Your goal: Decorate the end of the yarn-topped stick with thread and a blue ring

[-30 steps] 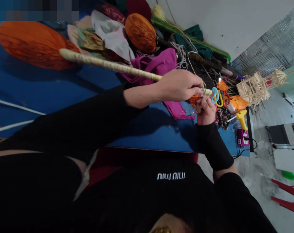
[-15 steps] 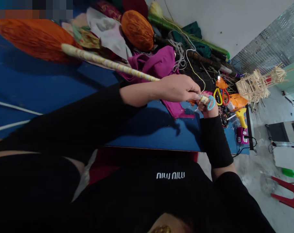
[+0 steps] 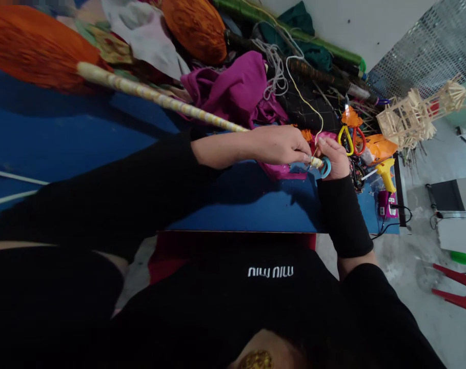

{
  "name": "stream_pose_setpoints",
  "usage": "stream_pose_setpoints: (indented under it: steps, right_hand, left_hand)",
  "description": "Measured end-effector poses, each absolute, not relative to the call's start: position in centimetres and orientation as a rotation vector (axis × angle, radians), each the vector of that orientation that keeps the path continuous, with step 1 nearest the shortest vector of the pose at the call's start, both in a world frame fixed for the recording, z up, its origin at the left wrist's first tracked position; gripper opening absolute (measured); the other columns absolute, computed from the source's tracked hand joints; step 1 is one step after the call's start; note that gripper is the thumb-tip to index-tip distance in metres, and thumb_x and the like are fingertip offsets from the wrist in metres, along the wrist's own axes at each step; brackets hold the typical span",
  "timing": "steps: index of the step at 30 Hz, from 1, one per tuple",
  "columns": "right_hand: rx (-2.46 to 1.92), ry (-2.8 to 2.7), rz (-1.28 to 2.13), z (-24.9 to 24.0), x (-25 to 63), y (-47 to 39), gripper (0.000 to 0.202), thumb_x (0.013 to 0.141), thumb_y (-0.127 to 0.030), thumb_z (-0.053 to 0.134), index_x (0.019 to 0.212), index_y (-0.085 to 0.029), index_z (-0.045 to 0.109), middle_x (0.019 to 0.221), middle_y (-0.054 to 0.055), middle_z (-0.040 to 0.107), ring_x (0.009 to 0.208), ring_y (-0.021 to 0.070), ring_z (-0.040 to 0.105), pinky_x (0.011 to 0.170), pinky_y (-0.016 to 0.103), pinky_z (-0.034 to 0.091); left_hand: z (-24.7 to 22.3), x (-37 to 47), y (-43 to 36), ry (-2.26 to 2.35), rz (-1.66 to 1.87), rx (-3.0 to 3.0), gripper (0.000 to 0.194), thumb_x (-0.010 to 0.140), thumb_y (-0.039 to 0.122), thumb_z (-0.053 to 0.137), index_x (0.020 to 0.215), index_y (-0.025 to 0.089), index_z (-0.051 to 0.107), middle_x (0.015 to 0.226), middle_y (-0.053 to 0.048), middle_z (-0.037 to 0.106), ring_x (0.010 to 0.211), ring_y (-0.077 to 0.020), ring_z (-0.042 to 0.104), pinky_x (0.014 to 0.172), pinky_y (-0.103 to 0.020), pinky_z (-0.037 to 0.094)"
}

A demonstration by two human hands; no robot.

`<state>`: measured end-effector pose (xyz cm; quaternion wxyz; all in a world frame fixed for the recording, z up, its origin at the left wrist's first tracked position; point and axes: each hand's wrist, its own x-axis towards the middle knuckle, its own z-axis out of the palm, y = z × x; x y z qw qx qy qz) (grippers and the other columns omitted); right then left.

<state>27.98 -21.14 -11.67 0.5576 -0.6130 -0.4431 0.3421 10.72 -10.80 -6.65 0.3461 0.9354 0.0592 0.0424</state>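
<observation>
My left hand (image 3: 281, 144) is closed around the narrow end of a stick (image 3: 159, 98) wrapped in a yellow-and-white spiral. An orange cloth-covered bulb (image 3: 36, 48) lies at the stick's far, thicker end. By my right palm, a light blue ring (image 3: 325, 167) sits at the narrow tip. My right hand (image 3: 332, 155) is closed, its thumb and fingers pinching a thin yellow cord (image 3: 313, 108) just beside that tip. The cord runs up and back over the pile. Both hands are close together above the blue table (image 3: 233, 205).
Magenta cloth (image 3: 233, 92), another orange bulb (image 3: 196, 31) and grey cord (image 3: 277, 77) pile up behind my hands. Right of them are yellow-and-red-handled scissors (image 3: 351, 141), a yellow glue gun (image 3: 386, 174), a purple power strip (image 3: 387, 204) and a wooden stick model (image 3: 413, 115).
My right hand has turned and risen from beneath the stick's tip, and its fingers now show pinching the cord. My left hand keeps its hold. The view has shifted slightly.
</observation>
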Motion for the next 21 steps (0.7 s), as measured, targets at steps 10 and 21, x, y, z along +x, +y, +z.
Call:
stream_pose_setpoints:
  steps: [10, 21]
  right_hand:
    - [-1.423, -1.266, 0.533, -10.1, 27.0, -21.7, 0.059, 0.088, -0.073, 0.062, 0.06, -0.023, 0.048, 0.057, -0.004, 0.046, 0.055, 0.0098, 0.042, 0.056, 0.028, 0.042]
    - [-1.778, -1.627, -0.435, -8.3, 26.4, -24.5, 0.043, 0.102, -0.056, 0.051, 0.088, -0.022, 0.074, 0.076, 0.005, 0.061, 0.068, 0.0147, 0.056, 0.068, 0.029, 0.046]
  left_hand:
    - [-6.9, 10.9, -10.5, 0.191, 0.148, 2.534, 0.037, 0.092, 0.039, 0.049, 0.102, 0.021, 0.08, 0.078, -0.001, 0.076, 0.064, -0.0128, 0.061, 0.062, -0.024, 0.036]
    - [-5.8, 10.8, -11.4, 0.535, 0.384, 2.622, 0.034, 0.097, 0.041, 0.05, 0.115, 0.029, 0.077, 0.099, 0.002, 0.081, 0.087, -0.0166, 0.071, 0.064, -0.024, 0.035]
